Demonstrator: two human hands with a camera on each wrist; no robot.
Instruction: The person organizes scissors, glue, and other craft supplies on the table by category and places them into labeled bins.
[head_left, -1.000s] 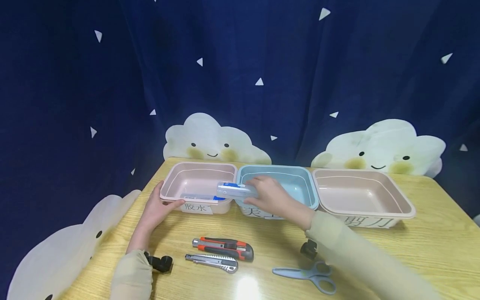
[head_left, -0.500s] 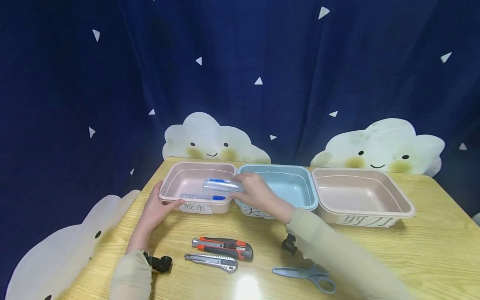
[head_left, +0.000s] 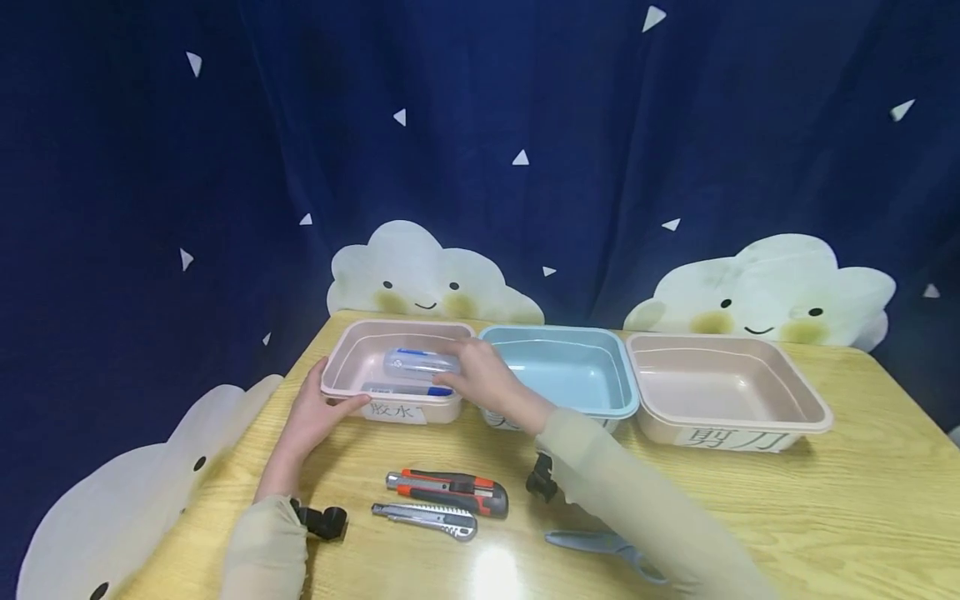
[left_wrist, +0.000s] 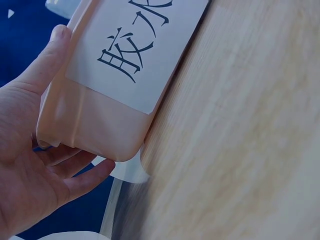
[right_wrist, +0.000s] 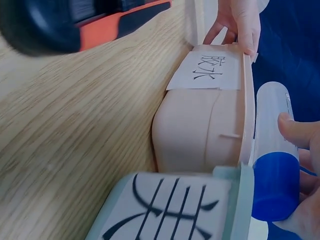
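My left hand grips the left end of a pink plastic bin, thumb over the front rim and fingers round the side; the left wrist view shows this grip on the bin up close. My right hand holds a clear glue bottle lying sideways over the inside of that bin. In the right wrist view the bottle's blue cap sits near my palm, the thumb against the clear body. A second glue bottle with a blue cap lies along the bin's front inside wall.
To the right stand a light blue bin and another pink bin, both labelled. In front lie an orange-and-black utility knife, a silver utility knife and blue scissors, partly under the right sleeve. A dark blue curtain hangs behind.
My right hand has carried the glue bottle left, from over the blue bin into the left pink bin. The left hand keeps its grip on the bin.
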